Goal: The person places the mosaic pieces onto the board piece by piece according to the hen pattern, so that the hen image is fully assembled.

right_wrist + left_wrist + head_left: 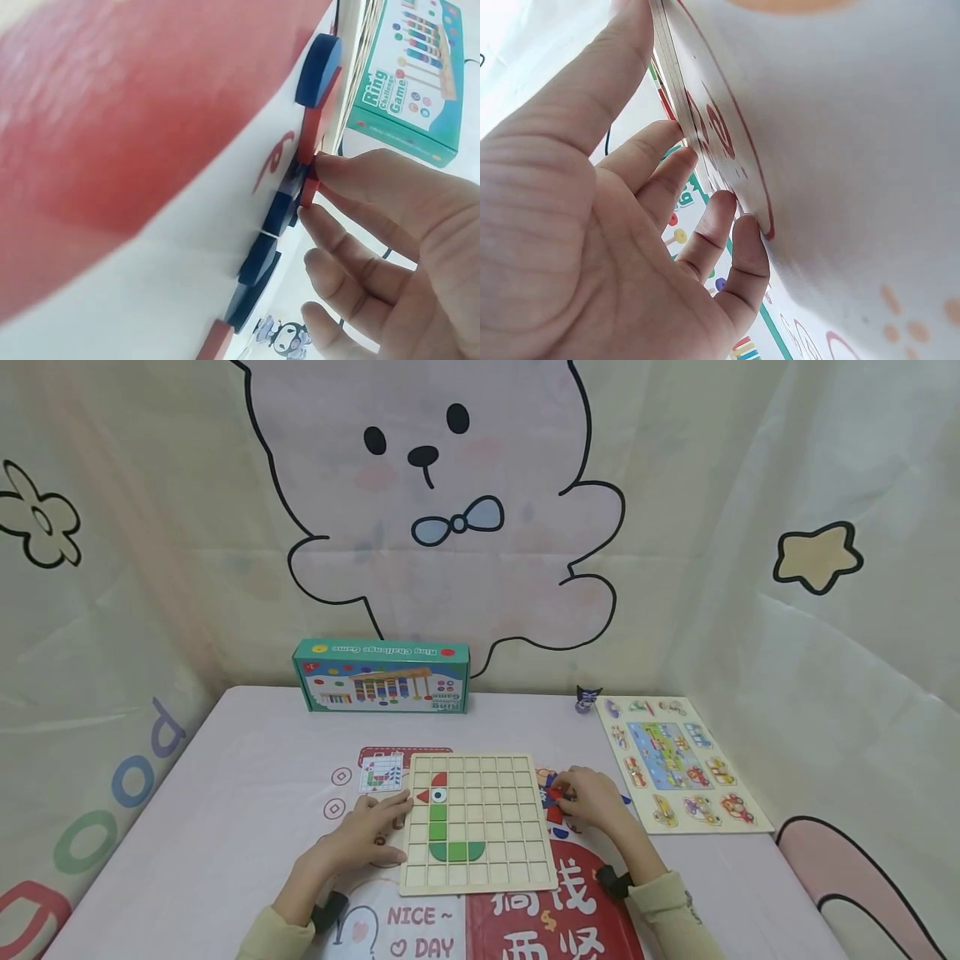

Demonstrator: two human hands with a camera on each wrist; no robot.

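A wooden grid board (510,827) lies in the middle, carrying a figure of green tiles (438,822), red pieces and an eye tile (439,794). My left hand (360,835) rests at its left side; its fingertips touch the board's edge (676,75) in the left wrist view, fingers loosely bent. Beyond the board's right side, my right hand (592,797) pinches a small red block (309,193) between thumb and index finger. Blue blocks (319,71) and other red blocks (215,341) lie around it on the table.
A small pattern card (382,773) lies at the board's upper left. At the back stands a Ring Challenge Game box (382,681). A small dark figurine (587,699) stands near a picture puzzle board (705,777) on the right. A printed mat (420,935) lies beneath the grid board.
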